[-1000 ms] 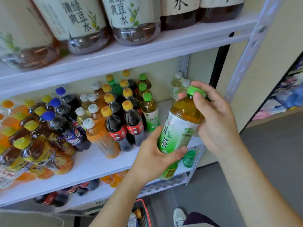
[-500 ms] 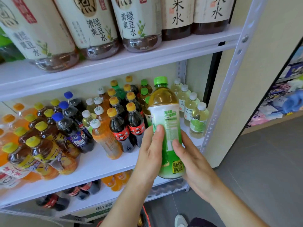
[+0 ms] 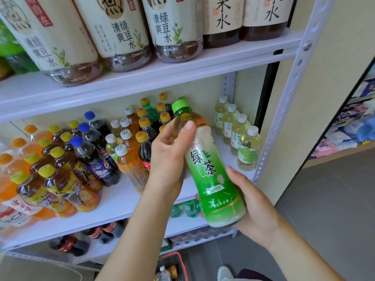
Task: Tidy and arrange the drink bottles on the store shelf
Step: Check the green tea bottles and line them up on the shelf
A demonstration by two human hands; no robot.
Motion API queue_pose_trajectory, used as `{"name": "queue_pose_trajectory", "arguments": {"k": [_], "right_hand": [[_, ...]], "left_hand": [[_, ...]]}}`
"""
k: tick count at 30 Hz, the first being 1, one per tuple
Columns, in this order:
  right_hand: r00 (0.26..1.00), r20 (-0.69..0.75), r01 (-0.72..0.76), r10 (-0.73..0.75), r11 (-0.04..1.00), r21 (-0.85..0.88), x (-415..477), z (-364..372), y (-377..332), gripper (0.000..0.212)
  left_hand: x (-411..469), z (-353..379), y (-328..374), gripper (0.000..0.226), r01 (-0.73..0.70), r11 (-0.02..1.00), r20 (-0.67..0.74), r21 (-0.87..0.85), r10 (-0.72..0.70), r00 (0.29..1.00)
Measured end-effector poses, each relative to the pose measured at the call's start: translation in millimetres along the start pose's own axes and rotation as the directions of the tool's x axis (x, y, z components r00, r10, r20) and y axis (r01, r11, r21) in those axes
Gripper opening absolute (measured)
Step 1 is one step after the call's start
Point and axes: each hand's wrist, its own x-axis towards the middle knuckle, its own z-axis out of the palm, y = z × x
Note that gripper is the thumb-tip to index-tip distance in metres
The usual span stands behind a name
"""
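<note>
I hold a green tea bottle point(image 3: 211, 173) with a green cap in front of the middle shelf point(image 3: 113, 201), tilted with its cap up and to the left. My left hand point(image 3: 168, 159) grips its upper part, thumb on the shoulder. My right hand point(image 3: 253, 205) cups its base from the right. Behind it on the shelf stand rows of small bottles: dark cola with yellow caps point(image 3: 145, 147), blue-capped cola point(image 3: 95, 157), orange drinks point(image 3: 129, 165), iced tea point(image 3: 58, 183), and pale white-capped bottles point(image 3: 247, 149) at the right end.
Large labelled bottles point(image 3: 172, 27) fill the upper shelf. The grey perforated upright point(image 3: 284, 98) bounds the shelf on the right. The lower shelf holds cola bottles point(image 3: 71, 243) lying down and green bottles point(image 3: 190, 207). A red basket point(image 3: 172, 264) sits on the floor.
The bottle has gone from upright to tilted, its label now facing me. My left hand slid up toward the neck and my right hand moved down under the base.
</note>
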Motion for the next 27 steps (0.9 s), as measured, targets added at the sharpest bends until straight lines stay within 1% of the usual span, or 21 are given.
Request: {"name": "queue_pose_trajectory", "arguments": {"k": [1,2,3,4,5,6,7,9,12,13,15,17,19,20,21,23,25,27], "right_hand": [[0.998,-0.017,0.054,-0.056,0.993,-0.108,-1,-1,-1,0.065],[0.993,-0.039,0.097,-0.111,0.962,-0.256,-4,-2,-2,0.067],[0.982,-0.069,0.129,-0.176,0.89,-0.437,-7,-1,-3,0.071],[0.963,-0.085,0.155,-0.256,0.782,-0.604,-9,-1,-3,0.076],[0.942,-0.072,0.183,-0.328,0.679,-0.711,-11,-1,-2,0.078],[0.925,-0.048,0.211,-0.377,0.614,-0.76,-12,-1,1,0.079],[0.915,-0.022,0.24,-0.403,0.586,-0.774,-12,0,4,0.077],[0.908,0.01,0.275,-0.419,0.578,-0.768,-11,1,7,0.073],[0.907,0.009,0.281,-0.421,0.588,-0.759,-10,-2,6,0.071],[0.911,0.006,0.279,-0.412,0.604,-0.746,-11,-3,5,0.069],[0.928,-0.008,0.267,-0.373,0.679,-0.683,-12,-5,2,0.065],[0.954,-0.03,0.237,-0.298,0.812,-0.534,-12,-4,-1,0.056],[0.979,-0.029,0.184,-0.201,0.939,-0.291,-12,-2,-5,0.045],[0.987,-0.016,0.155,-0.161,0.967,-0.201,-12,-2,-6,0.043],[0.991,-0.009,0.128,-0.131,0.979,-0.156,-12,-3,-8,0.042],[0.994,-0.001,0.106,-0.107,0.986,-0.133,-12,-4,-10,0.045],[0.991,-0.012,0.132,-0.136,0.978,-0.159,-10,-5,-11,0.046],[0.978,-0.055,0.174,-0.199,0.938,-0.299,-10,-8,-10,0.059]], "left_hand": [[2,0,2,0.038,-0.037,0.999,-0.031,0.02,0.038,0.999],[4,-1,4,0.042,-0.064,0.997,-0.061,0.034,0.066,0.996],[5,-2,6,0.044,-0.08,0.996,-0.086,0.042,0.083,0.993],[7,-3,7,0.043,-0.089,0.995,-0.102,0.046,0.094,0.99],[8,-4,8,0.041,-0.091,0.995,-0.111,0.047,0.096,0.989],[9,-5,9,0.041,-0.084,0.995,-0.12,0.046,0.089,0.989],[9,-6,9,0.042,-0.07,0.996,-0.124,0.046,0.075,0.989],[9,-8,9,0.045,-0.042,0.998,-0.115,0.054,0.048,0.992],[7,-10,9,0.041,-0.015,0.999,-0.092,0.032,0.018,0.996],[6,-11,11,0.041,-0.002,1.0,-0.086,0.007,0.003,0.996],[5,-12,14,0.047,0.032,0.997,-0.058,-0.074,-0.037,0.998],[4,-17,16,0.06,0.081,0.985,-0.005,-0.152,-0.083,0.997],[4,-21,16,0.066,0.117,0.973,0.035,-0.197,-0.112,0.993],[3,-22,15,0.064,0.118,0.97,0.045,-0.211,-0.111,0.993],[2,-22,15,0.062,0.105,0.971,0.042,-0.217,-0.098,0.994],[1,-19,15,0.062,0.059,0.977,-0.011,-0.206,-0.062,0.998],[1,-16,16,0.072,0.015,0.988,-0.077,-0.154,-0.027,0.997],[2,-15,17,0.084,-0.029,0.997,-0.129,-0.068,0.02,0.991]]}}
